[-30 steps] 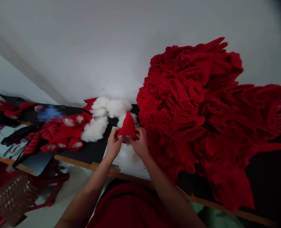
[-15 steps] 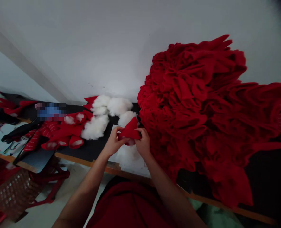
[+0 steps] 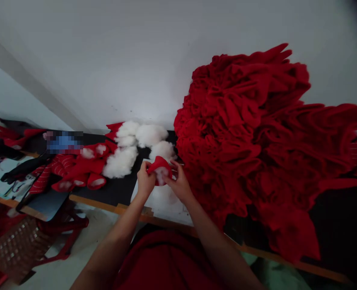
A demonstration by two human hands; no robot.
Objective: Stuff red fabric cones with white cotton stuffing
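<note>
A small red fabric piece (image 3: 158, 162) is held over the table between my two hands, its open end tilted toward me and white stuffing showing inside. My left hand (image 3: 146, 179) grips its left edge with closed fingers. On the other side my right hand (image 3: 178, 181) holds the rim, with fingers at the stuffing in the opening. Just beyond are clumps of white stuffing (image 3: 151, 134). Beneath the hands lies a white sheet (image 3: 172, 211) with more stuffing on it.
A tall heap of red fabric pieces (image 3: 226, 117) rises at the right. Stuffed red pieces (image 3: 89, 169) lie on the black tabletop (image 3: 113, 192) at the left. Below left stands a red stool (image 3: 66, 241) beside a woven brown object (image 3: 21, 245).
The red piece has turned from its pointed side to its open end, so the stuffing inside shows. My right hand's fingers have moved to the opening.
</note>
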